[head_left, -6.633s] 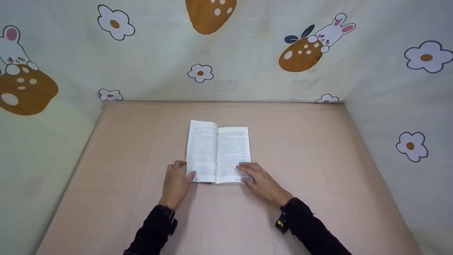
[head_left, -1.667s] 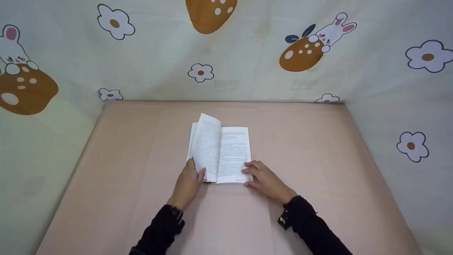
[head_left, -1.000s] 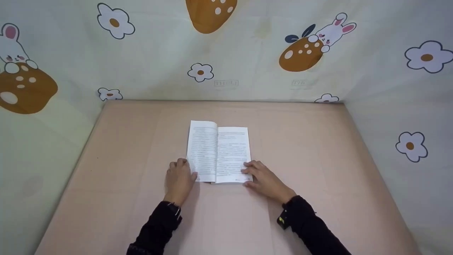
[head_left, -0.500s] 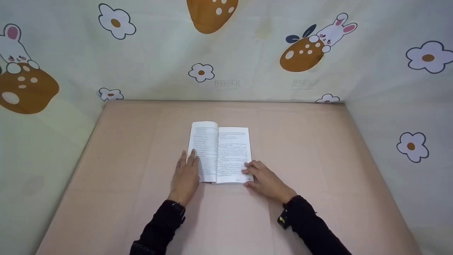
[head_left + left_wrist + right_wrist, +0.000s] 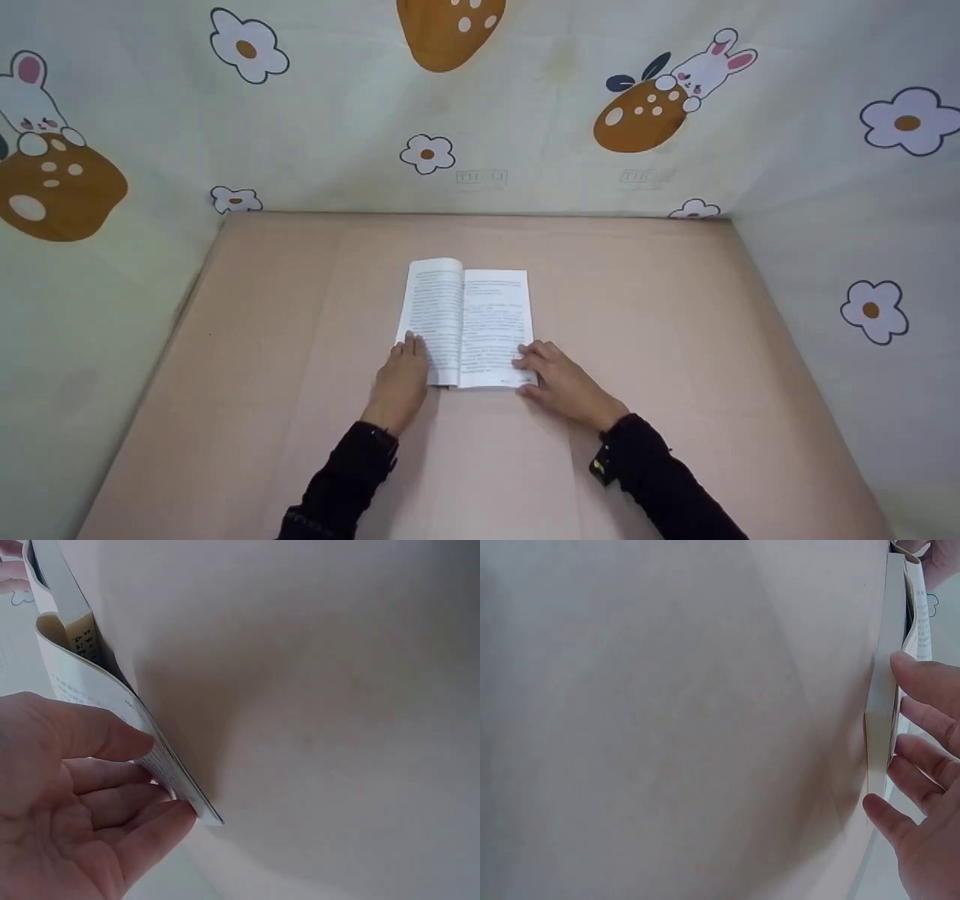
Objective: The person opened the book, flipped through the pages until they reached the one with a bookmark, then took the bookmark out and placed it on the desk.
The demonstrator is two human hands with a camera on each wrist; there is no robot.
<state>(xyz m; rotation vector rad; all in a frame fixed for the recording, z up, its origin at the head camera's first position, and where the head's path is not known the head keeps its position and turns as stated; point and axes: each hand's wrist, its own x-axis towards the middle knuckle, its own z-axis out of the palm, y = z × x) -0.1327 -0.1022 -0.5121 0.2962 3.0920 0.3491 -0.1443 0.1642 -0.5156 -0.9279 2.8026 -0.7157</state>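
An open book (image 5: 491,315) lies on the table, printed text on both pages. My left hand (image 5: 401,381) rests on the lower left page with extended fingertips. In the left wrist view, its thumb and fingers touch the same printed side of the curved page (image 5: 90,679). My right hand (image 5: 566,384) lies at the lower right corner, slightly bent fingers on the right page. Seen from the right wrist, the thumb touches the book's lower edge and the little finger reaches the corner of its page block (image 5: 883,690). The covers are mostly hidden.
A pale pink tabletop (image 5: 645,315) surrounds the book. Behind it and at both sides stand fabric walls (image 5: 330,150) printed with rabbits and flowers. Dark sleeves cover both forearms, and a small device (image 5: 600,469) sits at the right wrist.
A leaf that stood raised at the left 1.7 s ago now lies on the left side. My left hand has slid from the outer edge onto the left page. The right hand has barely moved.
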